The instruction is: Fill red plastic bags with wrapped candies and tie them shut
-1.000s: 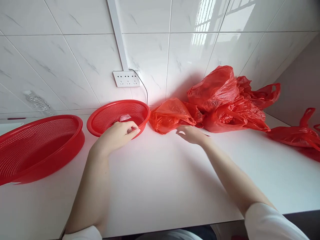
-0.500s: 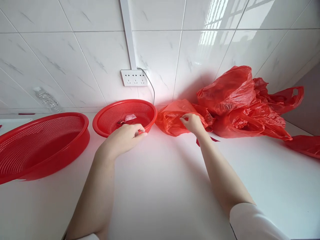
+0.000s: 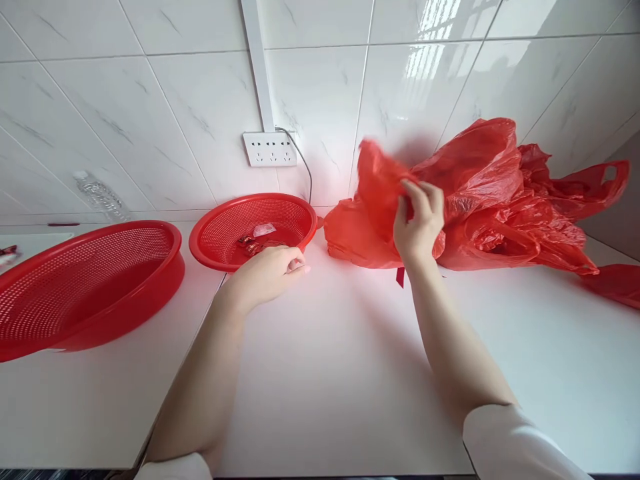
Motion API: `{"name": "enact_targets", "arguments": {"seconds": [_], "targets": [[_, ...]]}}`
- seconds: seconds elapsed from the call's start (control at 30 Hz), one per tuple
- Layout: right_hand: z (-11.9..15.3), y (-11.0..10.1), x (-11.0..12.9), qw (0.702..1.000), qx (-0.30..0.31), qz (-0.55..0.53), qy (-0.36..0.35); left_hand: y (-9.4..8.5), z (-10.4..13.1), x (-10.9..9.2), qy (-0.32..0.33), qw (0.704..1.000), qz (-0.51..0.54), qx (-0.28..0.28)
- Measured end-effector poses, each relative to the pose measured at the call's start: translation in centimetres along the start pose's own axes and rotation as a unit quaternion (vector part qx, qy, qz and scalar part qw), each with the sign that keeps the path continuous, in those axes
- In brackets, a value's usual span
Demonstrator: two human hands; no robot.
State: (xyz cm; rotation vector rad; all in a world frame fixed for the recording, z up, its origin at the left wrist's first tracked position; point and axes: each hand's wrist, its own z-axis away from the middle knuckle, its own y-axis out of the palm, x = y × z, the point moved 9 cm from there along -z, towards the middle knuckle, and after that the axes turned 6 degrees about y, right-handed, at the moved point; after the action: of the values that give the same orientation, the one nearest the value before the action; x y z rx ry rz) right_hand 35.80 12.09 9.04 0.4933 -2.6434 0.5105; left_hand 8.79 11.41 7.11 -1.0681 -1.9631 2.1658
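Observation:
My right hand (image 3: pixel 419 223) pinches the upper edge of a red plastic bag (image 3: pixel 377 193) and holds part of it raised; its lower part sits on the counter. My left hand (image 3: pixel 270 275) is in front of the smaller red mesh basket (image 3: pixel 210 230), covering part of its near rim. Its fingers are curled in toward the thumb, and whatever they hold, if anything, is hidden. Inside that basket lie a small pink-white packet (image 3: pixel 264 230) and some dark red wrapped pieces (image 3: pixel 249 245).
Several bulging red plastic bags (image 3: pixel 480 167) are heaped against the tiled wall at right. A larger red mesh basket (image 3: pixel 173 257) stands at left, with a clear plastic bottle (image 3: pixel 100 195) behind it. A socket panel (image 3: pixel 271 149) with a cable is on the wall. Red scraps (image 3: pixel 400 277) lie on the white counter (image 3: pixel 330 373).
My right hand has moved up and to the right, lifting part of the red bag. My left hand stays curled by the basket. The view has shifted slightly.

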Motion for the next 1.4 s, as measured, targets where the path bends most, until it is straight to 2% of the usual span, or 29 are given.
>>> {"name": "enact_targets", "arguments": {"seconds": [0.07,0.13,0.2,0.23,0.27,0.33,0.4,0.47,0.5,0.57,0.63,0.7,0.73,0.77,0.8,0.83,0.9,1.0,1.07,1.13,1.2,1.3,1.4], "targets": [[-0.1,-2.6,1.0,0.995,-0.101,-0.002,-0.015,0.1,0.0,0.0,0.004,1.0,-0.004,0.003],[-0.1,-4.4,1.7,0.989,-0.15,-0.009,-0.002,0.2,-0.1,-0.1,0.007,1.0,-0.006,0.005],[-0.5,-5.1,1.9,0.988,-0.138,-0.058,0.029,0.1,-0.2,-0.2,0.009,1.0,-0.005,-0.009],[-0.7,-5.0,1.9,0.989,-0.107,-0.097,0.043,-0.1,-0.3,-0.3,0.01,1.0,0.0,-0.028],[-1.0,-4.4,2.0,0.987,-0.058,-0.141,0.054,-0.6,-0.3,-0.4,0.012,0.998,0.01,-0.055],[-1.3,-2.5,2.6,0.967,0.088,-0.227,0.077,-1.8,-0.2,-0.4,0.008,0.99,0.046,-0.13],[-0.4,-0.1,3.7,0.909,0.269,-0.302,0.099,-2.9,0.1,0.0,-0.011,0.975,0.109,-0.192],[1.3,1.3,5.6,0.825,0.427,-0.355,0.104,-3.3,0.2,0.7,-0.024,0.956,0.195,-0.218],[2.1,1.6,6.6,0.787,0.484,-0.37,0.096,-3.3,0.1,0.9,-0.022,0.947,0.239,-0.216],[3.6,1.8,8.4,0.729,0.558,-0.389,0.071,-2.9,-0.3,1.1,-0.005,0.939,0.294,-0.179],[5.2,2.4,9.4,0.678,0.618,-0.394,0.063,-2.0,-0.7,0.9,0.013,0.955,0.279,-0.098],[7.5,4.0,8.8,0.631,0.686,-0.348,0.098,-0.8,-0.8,0.8,0.014,0.974,0.224,-0.008],[8.5,5.3,7.6,0.633,0.707,-0.288,0.128,-0.5,-0.7,0.9,0.011,0.98,0.199,0.017],[9.2,6.6,5.7,0.656,0.708,-0.209,0.158,-0.5,-0.6,1.0,0.007,0.983,0.182,0.022],[9.4,7.7,3.6,0.693,0.686,-0.125,0.183,-0.8,-0.6,1.0,0.004,0.985,0.175,0.012],[9.0,8.7,1.5,0.74,0.641,-0.044,0.199,-1.2,-0.5,1.1,0.001,0.985,0.172,-0.008],[8.5,10.0,-1.5,0.807,0.551,0.043,0.21,-1.7,-0.4,1.1,-0.002,0.985,0.17,-0.038],[8.7,11.2,-4.6,0.865,0.45,0.094,0.2,-1.5,-0.4,1.5,-0.016,0.985,0.168,-0.04],[9.8,11.8,-6.7,0.871,0.432,0.115,0.202,-1.1,-0.5,2.0,-0.028,0.985,0.167,-0.041],[11.0,12.5,-8.2,0.856,0.458,0.114,0.212,-0.7,-0.8,2.4,-0.035,0.984,0.17,-0.047],[11.6,13.2,-8.6,0.838,0.494,0.093,0.214,-0.5,-1.0,2.6,-0.036,0.981,0.183,-0.054],[10.7,13.3,-6.3,0.823,0.533,0.04,0.192,-0.4,-1.3,2.5,-0.03,0.971,0.228,-0.071],[8.7,11.8,-1.4,0.808,0.564,-0.057,0.159,-0.7,-1.5,2.5,-0.026,0.951,0.292,-0.103]]}}
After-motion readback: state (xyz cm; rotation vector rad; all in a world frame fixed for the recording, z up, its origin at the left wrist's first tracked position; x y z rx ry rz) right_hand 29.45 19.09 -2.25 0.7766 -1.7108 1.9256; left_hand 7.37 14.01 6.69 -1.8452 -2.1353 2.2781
